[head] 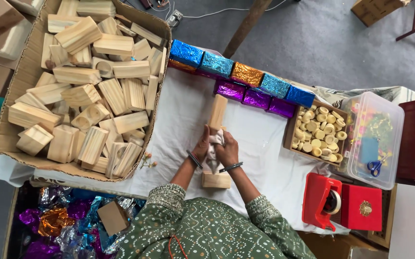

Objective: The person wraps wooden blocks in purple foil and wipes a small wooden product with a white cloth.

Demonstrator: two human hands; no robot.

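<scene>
My left hand [201, 148] and right hand [227, 151] close their fingers on a soft white cloth [214, 144], seemingly rubbing the stiff, light wooden block [217, 111], gripped low.

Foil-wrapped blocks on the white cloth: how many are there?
8 foil-wrapped blocks show clearly: five in the back row, three purple ones in front; more seem hidden beneath the left end.

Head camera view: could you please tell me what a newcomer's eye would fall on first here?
Probably the row of shiny foil-wrapped blocks in blue, orange and purple along the far edge of the white cloth. Next, the big cardboard box at far left, heaped with bare wooden blocks. In the middle, the left hand and right hand press a white rag around a long wooden block.
</scene>
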